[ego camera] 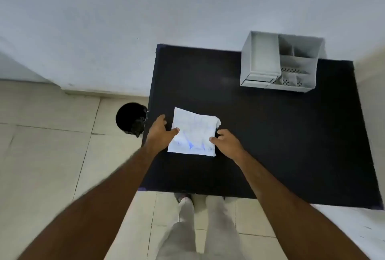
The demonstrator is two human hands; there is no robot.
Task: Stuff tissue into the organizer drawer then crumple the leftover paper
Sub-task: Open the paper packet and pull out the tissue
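A white sheet of paper with faint blue marks lies on the black table, left of its middle. My left hand touches the sheet's left edge, thumb on the paper and fingers spread. At the sheet's right edge is my right hand, its thumb and fingers curled against the paper. Neither hand has lifted it. A grey organizer with several open compartments and a small drawer at its front left stands at the table's far right corner. No tissue shows.
A black round bin sits on the tiled floor just left of the table. A pale wall runs behind the table. My legs and feet stand at the near table edge.
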